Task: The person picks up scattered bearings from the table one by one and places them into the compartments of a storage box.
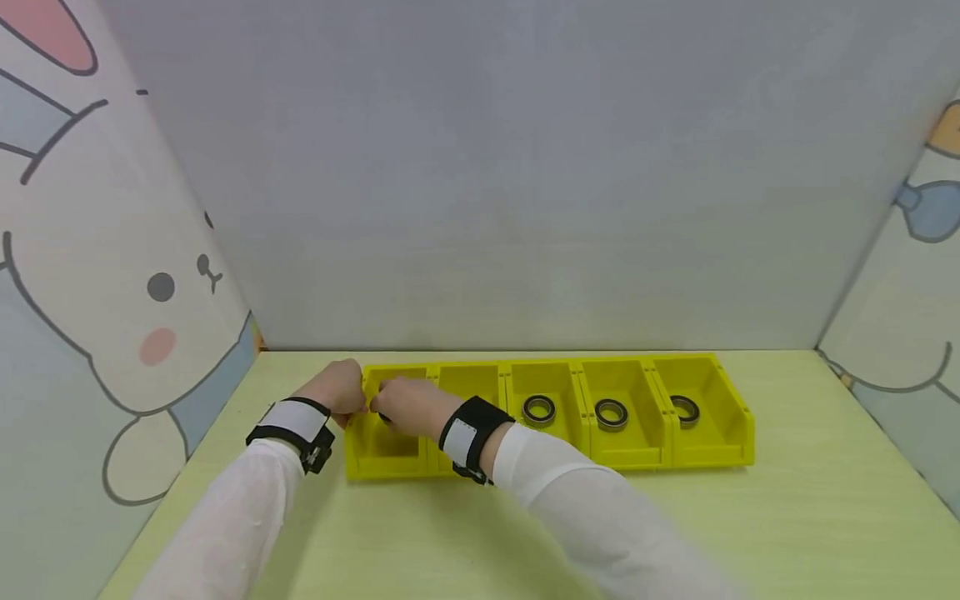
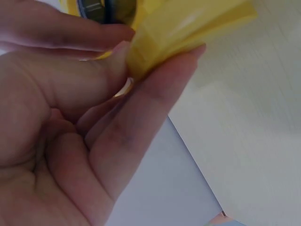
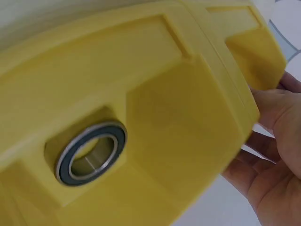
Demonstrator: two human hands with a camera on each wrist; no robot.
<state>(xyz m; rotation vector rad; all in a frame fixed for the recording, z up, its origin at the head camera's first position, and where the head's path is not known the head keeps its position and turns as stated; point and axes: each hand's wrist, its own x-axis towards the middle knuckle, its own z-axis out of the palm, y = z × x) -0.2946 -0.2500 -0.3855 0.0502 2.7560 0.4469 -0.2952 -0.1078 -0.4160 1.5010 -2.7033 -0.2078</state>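
Observation:
My left hand [image 1: 341, 387] pinches the left wall of the leftmost yellow bin [image 1: 386, 467]; in the left wrist view the thumb and a finger [image 2: 150, 103] grip this yellow edge [image 2: 164, 37]. My right hand [image 1: 416, 406] reaches into the same bin with curled fingers, holding a dark ball bearing [image 1: 384, 418] at the fingertips. That bearing [image 2: 110, 9] also shows at the top of the left wrist view, beside a finger. In the right wrist view, the bin divider hides the right hand's [image 3: 277, 155] fingertips. Another bearing [image 3: 91, 153] lies in a neighbouring bin.
Several yellow bins stand joined in a row on the pale table [image 1: 810, 467]. Farther right, single bearings lie in the middle bin [image 1: 538, 411], the fourth bin [image 1: 611, 414] and the rightmost bin [image 1: 684, 411]. A grey back wall [image 1: 525, 208] rises behind, with printed side walls left and right.

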